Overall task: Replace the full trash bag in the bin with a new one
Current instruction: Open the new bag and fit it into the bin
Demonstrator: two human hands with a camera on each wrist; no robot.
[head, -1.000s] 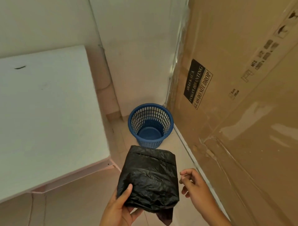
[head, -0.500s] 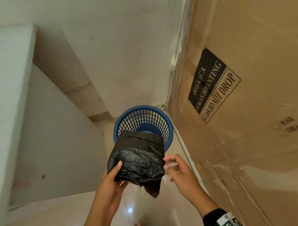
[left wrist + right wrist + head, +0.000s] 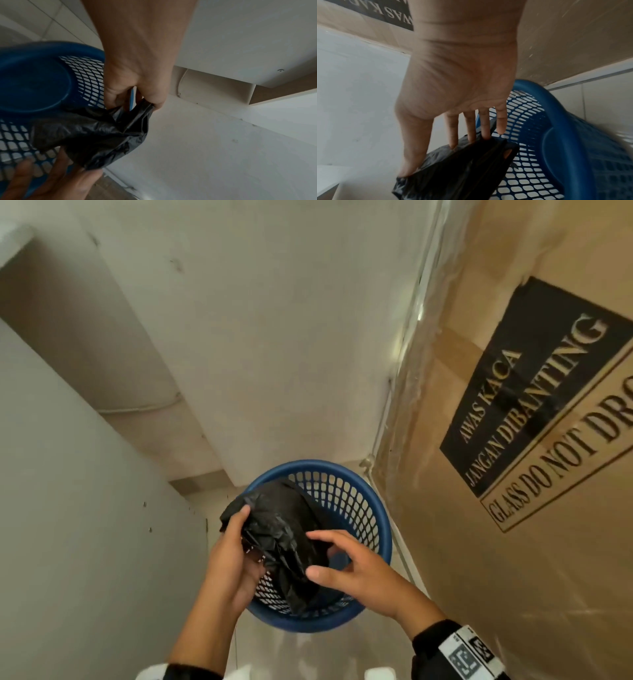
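A blue mesh bin (image 3: 378, 518) stands on the floor in a corner, and no liner shows inside it. Just above its mouth is a crumpled black trash bag (image 3: 284, 539). My left hand (image 3: 245, 539) grips the bag's left side, thumb on top; the left wrist view shows the left hand (image 3: 144, 105) pinching a fold of the bag (image 3: 89, 136). My right hand (image 3: 313, 554) pinches the right side between thumb and fingers. From the right wrist, the right hand (image 3: 436, 155) lies on the bag (image 3: 462, 173), beside the bin (image 3: 565, 135).
A tall cardboard box (image 3: 513, 559) marked "GLASS DO NOT DROP" stands close on the right. A white wall (image 3: 291, 337) rises behind the bin. A white furniture panel (image 3: 85, 542) closes the left side. Tiled floor (image 3: 308, 655) shows in front of the bin.
I have come much closer to the bin. The flat folded bag is now crumpled over the bin's mouth, and my right hand has taken hold of it.
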